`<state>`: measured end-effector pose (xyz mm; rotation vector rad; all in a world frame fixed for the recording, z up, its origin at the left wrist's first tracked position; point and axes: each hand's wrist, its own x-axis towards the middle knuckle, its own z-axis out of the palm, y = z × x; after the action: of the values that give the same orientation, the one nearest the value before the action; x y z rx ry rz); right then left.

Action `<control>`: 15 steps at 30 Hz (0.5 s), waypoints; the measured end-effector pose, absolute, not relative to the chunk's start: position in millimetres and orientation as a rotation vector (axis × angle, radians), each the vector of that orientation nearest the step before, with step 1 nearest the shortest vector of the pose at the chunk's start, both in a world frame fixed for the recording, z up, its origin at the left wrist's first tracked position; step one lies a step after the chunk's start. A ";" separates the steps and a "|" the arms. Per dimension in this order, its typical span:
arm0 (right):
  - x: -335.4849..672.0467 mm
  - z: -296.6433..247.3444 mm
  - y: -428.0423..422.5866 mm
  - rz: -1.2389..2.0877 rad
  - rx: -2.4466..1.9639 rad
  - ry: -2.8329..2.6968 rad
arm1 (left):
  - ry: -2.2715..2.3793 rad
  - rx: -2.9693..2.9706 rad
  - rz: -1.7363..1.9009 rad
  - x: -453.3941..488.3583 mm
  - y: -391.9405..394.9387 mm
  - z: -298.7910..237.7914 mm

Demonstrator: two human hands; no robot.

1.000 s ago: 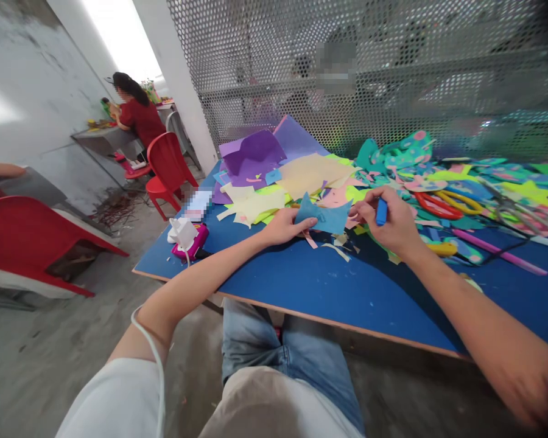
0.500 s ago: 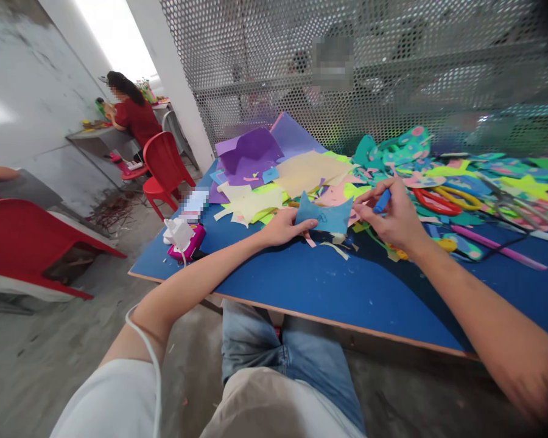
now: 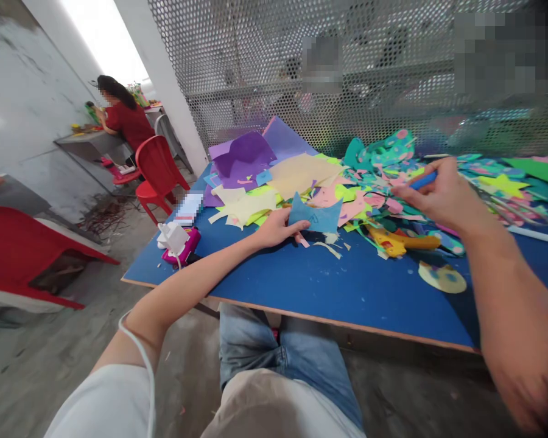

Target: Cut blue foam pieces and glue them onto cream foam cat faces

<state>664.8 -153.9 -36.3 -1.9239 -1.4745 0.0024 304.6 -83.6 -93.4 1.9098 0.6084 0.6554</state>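
Note:
Pinched between the thumb and fingers of my left hand (image 3: 276, 230) is a blue craft sheet piece (image 3: 318, 214), its top edge cut in a curve with pointed corners. A small dark drawn mark shows on its face. My right hand (image 3: 456, 198) is closed around a blue pen (image 3: 424, 180), to the right of the sheet and above the heap of cut scraps (image 3: 333, 196). Below that hand lies a yellow tool (image 3: 395, 242), its kind unclear. A pale yellow rounded cutout (image 3: 442, 277) with bluish spots rests beside my right forearm.
Purple sheets (image 3: 244, 159) and a cream sheet (image 3: 301, 173) lie at the back of the blue table (image 3: 274, 274). A white charger (image 3: 173, 237) sits on a magenta item at left. Perforated metal (image 3: 256, 61) stands behind. A person (image 3: 125, 118) sits near a red chair (image 3: 158, 164).
My right hand has moved right, away from the blue sheet piece, with the pen still in it. The pale yellow cutout now shows by my right forearm. My left hand keeps its hold.

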 end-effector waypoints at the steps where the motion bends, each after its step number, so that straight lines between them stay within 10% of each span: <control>1: 679.6 -37.3 -152.3 0.002 -2.048 -1.450 | 0.611 1.915 0.657 304.4 -83.9 -92.8; 15: 789.5 -65.4 -138.3 0.244 -2.355 -1.418 | 0.674 1.953 0.737 303.9 -83.4 -92.4</control>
<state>789.5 -138.3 -65.4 -2.3550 -1.4180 0.2440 303.9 -83.4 -92.4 1.9527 0.6740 0.7372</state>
